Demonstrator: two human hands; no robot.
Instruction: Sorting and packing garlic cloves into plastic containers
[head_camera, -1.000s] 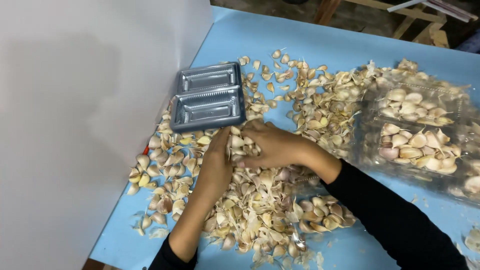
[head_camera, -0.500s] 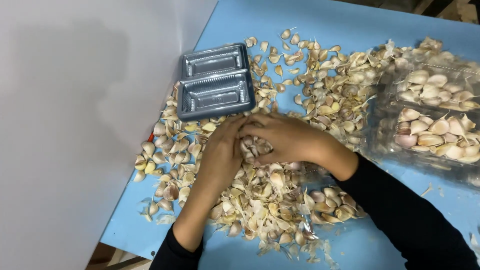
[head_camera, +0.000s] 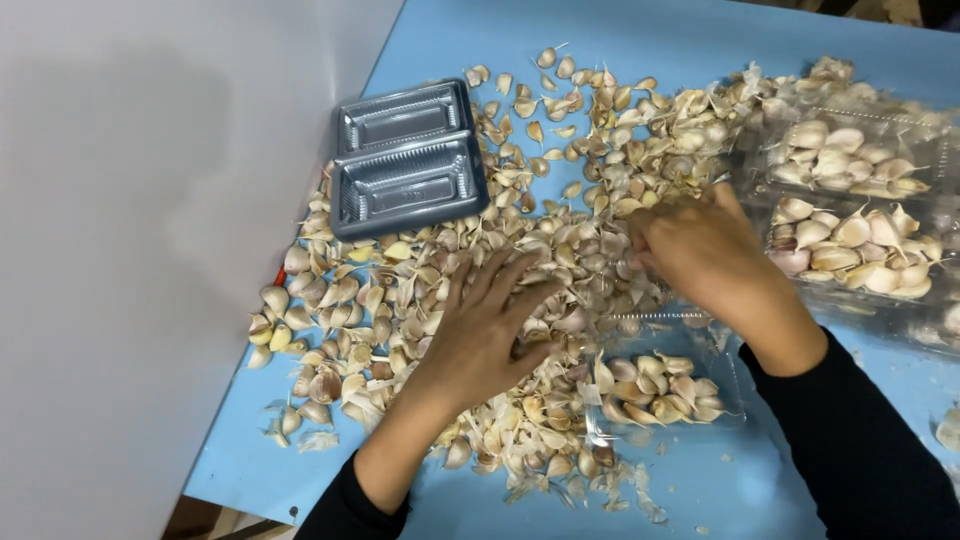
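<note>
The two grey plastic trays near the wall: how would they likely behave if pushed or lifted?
The grey plastic trays look thin-walled and empty, so they are probably very light and would slide easily on the smooth blue table. Their ribbed, moulded walls suggest they may flex if pinched. They sit flat and low, so tipping seems unlikely; loose garlic cloves alongside might get pushed along.

My head camera is looking steeply down, close over the blue table (head_camera: 640, 30), taking in garlic (head_camera: 560, 240) and my forearms.
</note>
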